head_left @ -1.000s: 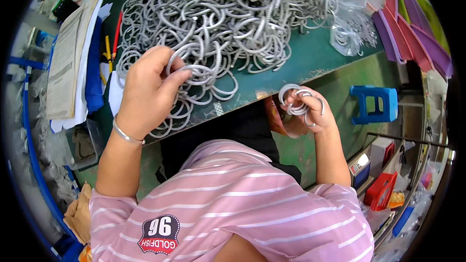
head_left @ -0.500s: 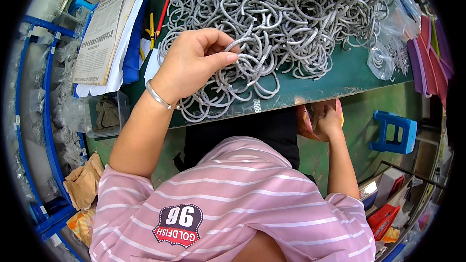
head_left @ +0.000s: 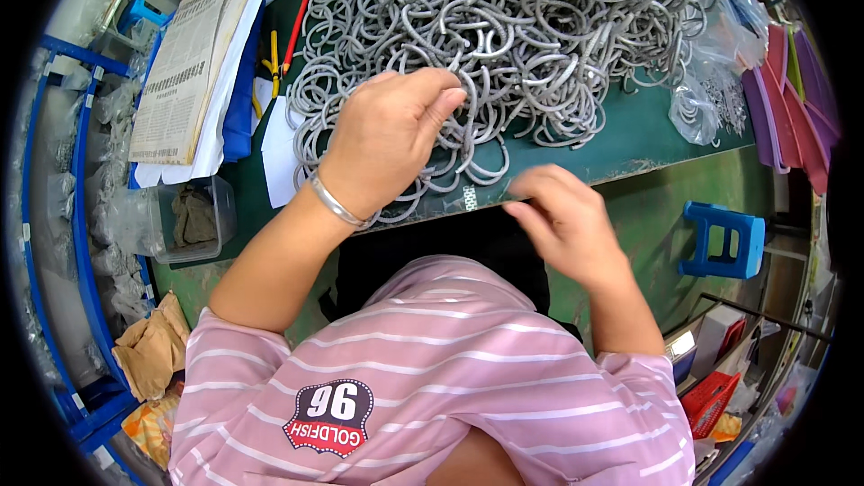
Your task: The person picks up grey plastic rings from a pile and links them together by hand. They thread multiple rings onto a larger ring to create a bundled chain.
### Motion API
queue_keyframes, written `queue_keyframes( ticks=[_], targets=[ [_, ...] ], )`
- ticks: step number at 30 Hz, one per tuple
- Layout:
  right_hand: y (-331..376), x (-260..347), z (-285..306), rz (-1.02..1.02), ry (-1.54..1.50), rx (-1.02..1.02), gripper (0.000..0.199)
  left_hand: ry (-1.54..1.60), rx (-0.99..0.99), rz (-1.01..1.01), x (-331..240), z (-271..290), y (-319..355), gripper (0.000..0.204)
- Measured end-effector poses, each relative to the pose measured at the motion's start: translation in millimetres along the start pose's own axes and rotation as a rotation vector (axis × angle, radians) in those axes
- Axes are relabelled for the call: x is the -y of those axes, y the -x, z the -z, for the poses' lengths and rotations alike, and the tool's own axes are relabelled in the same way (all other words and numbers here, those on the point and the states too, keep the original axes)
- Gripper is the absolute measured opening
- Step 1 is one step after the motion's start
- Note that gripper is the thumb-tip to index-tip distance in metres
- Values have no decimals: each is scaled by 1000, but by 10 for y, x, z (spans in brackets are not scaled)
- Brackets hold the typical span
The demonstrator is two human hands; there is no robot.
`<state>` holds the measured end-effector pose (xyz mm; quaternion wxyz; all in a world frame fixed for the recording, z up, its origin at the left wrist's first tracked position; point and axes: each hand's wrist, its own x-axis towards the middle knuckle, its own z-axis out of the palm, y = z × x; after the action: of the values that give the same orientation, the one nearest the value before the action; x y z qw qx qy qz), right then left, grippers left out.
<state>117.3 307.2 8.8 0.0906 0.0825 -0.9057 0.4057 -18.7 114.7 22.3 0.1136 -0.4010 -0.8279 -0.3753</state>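
A big tangled heap of grey curved ring pieces [head_left: 540, 27], C-shaped and with a ridged surface, covers much of the green bench [head_left: 621, 130]. My left hand [head_left: 382, 139], with a silver bangle at its wrist, reaches over the heap's near edge. Its thumb and forefinger are pinched together on a grey ring piece [head_left: 469, 130] that hangs down from the fingertips. My right hand [head_left: 571, 225] is raised by the bench's front edge, slightly blurred. Its thumb and forefinger are apart, and nothing shows between them.
Newspapers [head_left: 184, 72] lie on a blue tray at the left, beside yellow-handled pliers [head_left: 274, 63] and a red pen-like stick [head_left: 295, 31]. A clear tub [head_left: 220, 207] holds a grey cloth. Plastic bags [head_left: 697, 108] lie at the bench's right. A blue stool [head_left: 723, 241] stands on the floor.
My right hand has come up and left from a yellow-and-pink bag below the bench edge, which no longer shows. My left hand has shifted slightly right and its fingers have closed further.
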Motion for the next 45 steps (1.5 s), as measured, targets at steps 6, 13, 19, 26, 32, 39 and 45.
queue_keyframes(
  ticks=[6,13,19,26,32,39,45],
  targets=[
    [-288,16,-420,-44,314,83,19,3,84,-17,-75,102,-130,6],
    [-297,-168,-34,-23,-50,20,11,7,71,77,-86,416,-28,6],
    [-253,-308,-298,-127,-330,67,12,178,199,328,17,334,191,7],
    [-70,-347,-85,-140,-1019,-67,10,173,152,177,203,528,148,4],
    [-26,-288,-110,-240,-697,-106,11,392,236,419,151,236,162,5],
    [-96,-262,-29,254,-155,-179,21,286,197,354,158,424,139,6],
    [-133,13,-91,-23,-361,-135,11,154,148,134,111,304,179,11]
  ],
)
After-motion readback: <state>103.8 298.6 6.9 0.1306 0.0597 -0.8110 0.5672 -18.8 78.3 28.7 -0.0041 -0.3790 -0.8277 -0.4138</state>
